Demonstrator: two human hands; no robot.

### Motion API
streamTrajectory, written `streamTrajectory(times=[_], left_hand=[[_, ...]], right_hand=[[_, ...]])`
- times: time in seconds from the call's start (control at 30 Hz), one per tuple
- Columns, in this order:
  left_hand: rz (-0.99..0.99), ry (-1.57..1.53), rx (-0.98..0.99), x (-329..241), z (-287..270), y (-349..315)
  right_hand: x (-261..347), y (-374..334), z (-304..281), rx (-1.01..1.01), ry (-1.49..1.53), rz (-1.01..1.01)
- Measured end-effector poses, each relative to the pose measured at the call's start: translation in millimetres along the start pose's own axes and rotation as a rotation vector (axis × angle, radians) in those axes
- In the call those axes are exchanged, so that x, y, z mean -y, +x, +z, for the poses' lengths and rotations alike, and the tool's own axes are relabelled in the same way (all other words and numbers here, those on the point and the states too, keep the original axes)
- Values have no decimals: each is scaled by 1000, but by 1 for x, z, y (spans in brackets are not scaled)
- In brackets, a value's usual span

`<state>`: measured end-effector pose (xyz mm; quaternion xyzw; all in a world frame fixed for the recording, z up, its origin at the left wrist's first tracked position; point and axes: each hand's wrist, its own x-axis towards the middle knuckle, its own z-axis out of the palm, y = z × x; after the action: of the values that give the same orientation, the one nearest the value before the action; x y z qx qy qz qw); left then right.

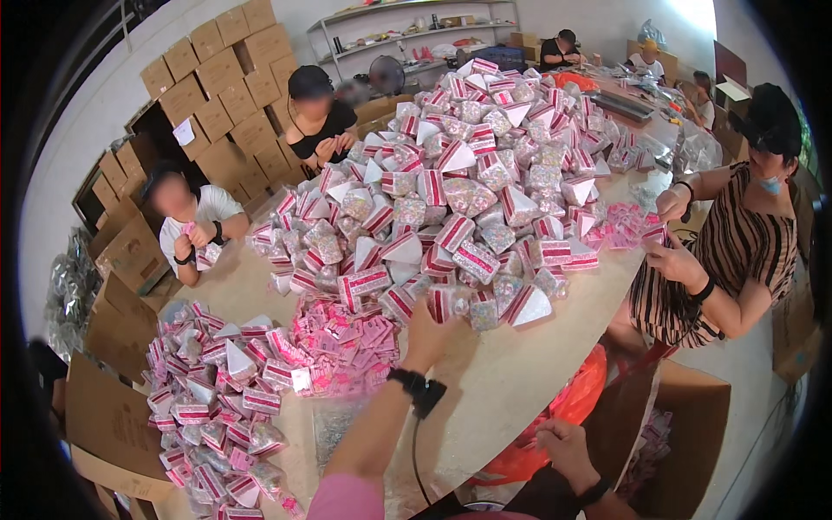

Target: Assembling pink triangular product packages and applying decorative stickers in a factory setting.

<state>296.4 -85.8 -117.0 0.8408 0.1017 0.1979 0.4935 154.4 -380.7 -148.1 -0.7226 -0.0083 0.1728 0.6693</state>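
Note:
My left hand (433, 334) reaches to the near edge of a big heap of clear packets (468, 195) with white and pink labels. Its fingers are closed around one packet (442, 302), partly hidden by the hand. My right hand (563, 444) is low on the right, near the table's edge, its fingers curled in; whatever they hold, if anything, is hidden. Left of my left forearm lies a pile of small pink cards or sachets (342, 342). A second heap of labelled packets (217, 407) spreads along the table's left side.
A red plastic bag (572, 399) hangs beside the table (511, 373), next to an open carton (693, 433) at the lower right. Another open carton (113, 416) stands at left. Several people sit or stand around the table; one in stripes (719, 251) handles small pieces at right.

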Motion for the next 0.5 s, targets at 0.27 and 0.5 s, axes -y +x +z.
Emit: streamTrajectory(times=[0.27, 0.5], left_hand=[[-292, -897, 130, -39, -48, -155], [-303, -948, 75, -80, -58, -212]], right_hand=[[89, -5, 37, 142, -76, -212], [123, -40, 64, 137, -432, -708]])
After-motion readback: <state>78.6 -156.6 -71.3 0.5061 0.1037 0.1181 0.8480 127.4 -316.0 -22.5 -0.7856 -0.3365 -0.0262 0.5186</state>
